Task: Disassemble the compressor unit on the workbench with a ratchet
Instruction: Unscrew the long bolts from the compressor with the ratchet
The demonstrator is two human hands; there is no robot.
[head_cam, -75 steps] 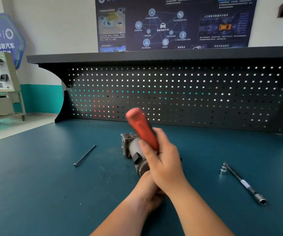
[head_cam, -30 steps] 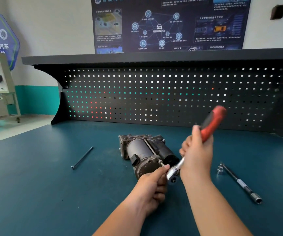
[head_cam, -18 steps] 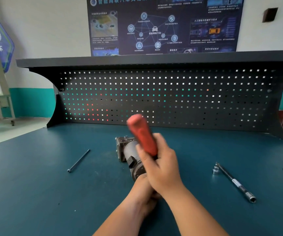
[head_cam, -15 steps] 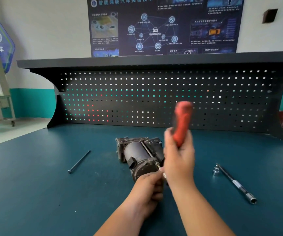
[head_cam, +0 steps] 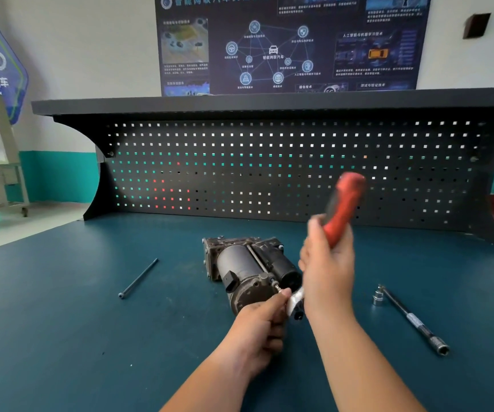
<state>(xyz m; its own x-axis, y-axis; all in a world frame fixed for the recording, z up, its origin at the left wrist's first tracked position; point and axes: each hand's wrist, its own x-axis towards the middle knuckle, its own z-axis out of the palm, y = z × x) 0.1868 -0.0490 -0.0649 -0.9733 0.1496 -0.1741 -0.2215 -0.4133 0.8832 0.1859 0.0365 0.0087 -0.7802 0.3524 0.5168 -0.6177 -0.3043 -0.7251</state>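
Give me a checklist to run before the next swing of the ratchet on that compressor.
1. Right hand grips the ratchet by its red handle: ok.
2. Left hand fingers pinch at the ratchet head: ok.
3. Ratchet head fully seated: cannot tell, the fingers hide it.
4. Compressor unit lies on the workbench: ok.
5. Loose long bolt and extension bar lie apart from the swing: ok.

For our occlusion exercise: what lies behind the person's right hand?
The compressor unit runs partly behind the right hand. Of the ratchet only the red grip and chrome head show; the shaft between is covered, as is the compressor's right end.
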